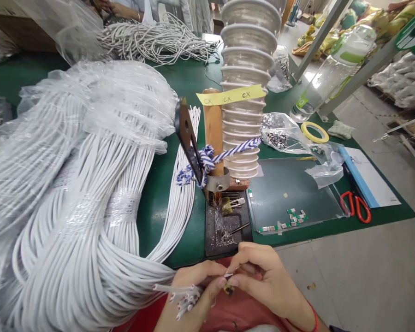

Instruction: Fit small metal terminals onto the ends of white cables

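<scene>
My left hand [202, 272] is closed around several white cables, whose cut ends [185, 299] poke out between thumb and palm. The cables run off to the left into a thick white bundle [131, 265]. Fingertips of my right hand [263, 272] pinch the thin white tip of a cable [229, 275] against the left thumb and forefinger. Just below the fingertips is a small yellow and dark thing [228, 289] that I cannot make out. Both hands are over my lap, in front of the table edge. A red string circles the right wrist.
A wooden-handled tool [213, 129] stands clamped over a dark, solder-spattered tray [224, 240], beside a ribbed clear hose [244, 60]. Small green boards [292, 220] lie on a clear sheet [276, 193]. Red-handled scissors [361, 207], yellow tape [314, 133] and a bottle [332, 74] are at right.
</scene>
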Available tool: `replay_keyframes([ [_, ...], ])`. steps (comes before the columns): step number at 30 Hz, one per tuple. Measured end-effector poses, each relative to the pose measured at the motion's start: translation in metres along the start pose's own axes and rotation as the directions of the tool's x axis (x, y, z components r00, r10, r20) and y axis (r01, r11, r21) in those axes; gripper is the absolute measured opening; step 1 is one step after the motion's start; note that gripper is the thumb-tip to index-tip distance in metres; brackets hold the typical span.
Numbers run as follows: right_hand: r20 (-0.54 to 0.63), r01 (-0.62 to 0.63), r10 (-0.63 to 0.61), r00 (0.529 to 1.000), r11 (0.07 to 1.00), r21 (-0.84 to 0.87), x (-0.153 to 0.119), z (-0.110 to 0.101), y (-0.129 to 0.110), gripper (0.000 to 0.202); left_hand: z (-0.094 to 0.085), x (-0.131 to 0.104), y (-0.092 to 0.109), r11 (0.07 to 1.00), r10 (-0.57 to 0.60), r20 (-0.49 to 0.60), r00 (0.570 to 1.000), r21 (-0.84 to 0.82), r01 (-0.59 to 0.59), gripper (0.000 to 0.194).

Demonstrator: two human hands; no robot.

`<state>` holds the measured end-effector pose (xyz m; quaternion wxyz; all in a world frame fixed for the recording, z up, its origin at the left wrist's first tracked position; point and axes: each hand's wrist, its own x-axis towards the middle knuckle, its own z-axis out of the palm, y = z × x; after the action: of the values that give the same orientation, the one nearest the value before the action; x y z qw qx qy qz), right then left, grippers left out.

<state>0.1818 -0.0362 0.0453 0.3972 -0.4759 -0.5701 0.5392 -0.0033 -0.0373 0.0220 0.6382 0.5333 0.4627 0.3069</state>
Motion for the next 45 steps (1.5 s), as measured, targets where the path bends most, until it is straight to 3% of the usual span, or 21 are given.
replay_keyframes([
  [5, -0.073, -0.03, 0.031, 0.997, 1.0, 0.005, 0.007, 0.0, 0.001, 0.019, -0.01, 0.015, 0.013, 0.995, 0.075, 0.004, 0.997, 0.058, -0.075, 0.019],
  [9, -0.098, -0.003, 0.002, 0.995, 1.0, -0.012, 0.014, 0.0, 0.005, 0.026, -0.014, 0.026, 0.01, 0.997, 0.076, 0.042, 0.996, -0.012, -0.075, 0.02],
  [13, -0.054, 0.068, -0.067, 0.996, 0.998, 0.011, 0.016, -0.002, 0.011, 0.027, -0.016, 0.03, 0.005, 0.988, 0.116, 0.028, 0.993, -0.108, -0.113, 0.022],
  [22, 0.05, 0.095, -0.097, 0.994, 0.995, 0.029, 0.014, -0.01, 0.012, 0.016, -0.019, 0.029, -0.004, 0.984, 0.165, 0.129, 0.978, -0.096, -0.153, 0.024],
  [30, 0.005, 0.112, -0.112, 0.994, 0.993, -0.033, 0.017, -0.005, 0.007, 0.015, -0.016, 0.027, 0.001, 0.981, 0.179, 0.074, 0.981, -0.084, -0.173, 0.038],
  [35, 0.008, 0.12, -0.119, 0.993, 0.991, -0.06, 0.016, -0.006, 0.008, 0.013, -0.018, 0.028, 0.004, 0.972, 0.233, 0.07, 0.97, -0.048, -0.23, 0.03],
  [45, -0.034, 0.122, -0.126, 0.991, 0.988, -0.099, 0.014, -0.005, 0.01, 0.005, -0.015, 0.029, -0.003, 0.975, 0.223, 0.01, 0.975, -0.009, -0.223, 0.025],
])
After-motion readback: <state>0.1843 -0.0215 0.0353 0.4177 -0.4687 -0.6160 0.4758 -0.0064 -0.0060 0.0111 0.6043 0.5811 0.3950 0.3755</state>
